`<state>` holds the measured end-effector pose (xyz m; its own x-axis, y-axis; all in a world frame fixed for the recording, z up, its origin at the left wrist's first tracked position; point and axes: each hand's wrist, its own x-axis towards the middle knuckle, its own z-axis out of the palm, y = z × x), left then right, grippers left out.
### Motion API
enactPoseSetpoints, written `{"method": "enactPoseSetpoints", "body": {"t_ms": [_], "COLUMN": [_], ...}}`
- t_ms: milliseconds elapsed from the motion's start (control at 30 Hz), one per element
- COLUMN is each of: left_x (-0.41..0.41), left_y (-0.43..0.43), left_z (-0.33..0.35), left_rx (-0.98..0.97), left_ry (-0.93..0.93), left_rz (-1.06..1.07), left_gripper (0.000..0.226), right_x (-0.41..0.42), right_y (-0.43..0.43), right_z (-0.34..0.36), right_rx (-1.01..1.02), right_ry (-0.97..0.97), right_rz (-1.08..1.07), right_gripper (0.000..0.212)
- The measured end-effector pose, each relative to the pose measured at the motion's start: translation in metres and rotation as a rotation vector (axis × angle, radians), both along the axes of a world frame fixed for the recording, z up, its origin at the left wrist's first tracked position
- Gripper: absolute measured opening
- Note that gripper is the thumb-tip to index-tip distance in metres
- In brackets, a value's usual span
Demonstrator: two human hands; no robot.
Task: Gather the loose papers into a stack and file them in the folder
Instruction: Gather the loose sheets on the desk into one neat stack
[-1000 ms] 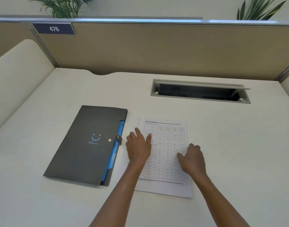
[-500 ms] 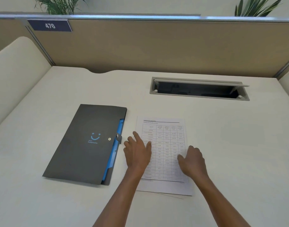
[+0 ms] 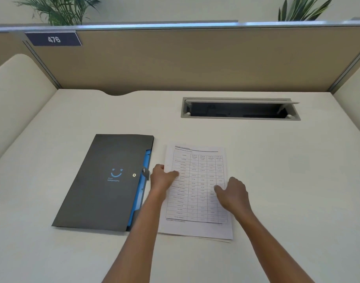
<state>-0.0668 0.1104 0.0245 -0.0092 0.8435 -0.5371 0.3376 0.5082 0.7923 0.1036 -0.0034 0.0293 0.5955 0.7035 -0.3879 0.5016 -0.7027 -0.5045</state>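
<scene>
The printed papers (image 3: 197,186) lie on the counter (image 3: 277,180) just right of the closed dark folder (image 3: 105,180). The left hand (image 3: 162,178) pinches their left edge; the right hand (image 3: 232,195) rests flat, fingers spread, on their right side. Thin, floppy sheets likely slide apart, so gripping both long edges seems wise.

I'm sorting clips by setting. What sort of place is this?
Most likely an office cubicle: a desk walled by tan partitions, a numbered plate "476" on the divider, and a cable hatch set into the desk.
</scene>
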Motion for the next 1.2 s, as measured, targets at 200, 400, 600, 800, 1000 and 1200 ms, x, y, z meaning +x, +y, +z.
{"method": "enactPoseSetpoints", "body": {"t_ms": [200,400,600,800,1000,1200], "left_x": [-0.004,0.006,0.010,-0.003,0.002,0.012], "left_y": [-0.010,-0.009,0.002,0.014,0.016,0.017], "left_z": [0.023,0.070,0.090,0.093,0.077,0.065], "left_rx": [0.207,0.368,0.418,0.528,0.531,0.472], "left_ry": [-0.512,-0.784,-0.781,-0.695,-0.630,-0.452], "left_rz": [-0.095,-0.326,-0.412,-0.424,-0.371,-0.444], "left_gripper": [0.027,0.031,0.044,0.041,0.037,0.043], "right_x": [0.026,0.060,0.069,0.092,0.094,0.090], "right_y": [0.002,0.010,0.016,0.029,0.030,0.025], "right_z": [-0.003,0.017,0.023,0.068,0.069,0.061], "right_rx": [0.173,0.445,0.365,0.579,0.564,0.510], "right_ry": [0.151,0.926,1.229,0.992,0.850,0.764], "right_rz": [-0.054,0.086,0.252,0.232,0.278,0.279], "right_gripper": [0.074,0.063,0.071,0.046,0.046,0.042]}}
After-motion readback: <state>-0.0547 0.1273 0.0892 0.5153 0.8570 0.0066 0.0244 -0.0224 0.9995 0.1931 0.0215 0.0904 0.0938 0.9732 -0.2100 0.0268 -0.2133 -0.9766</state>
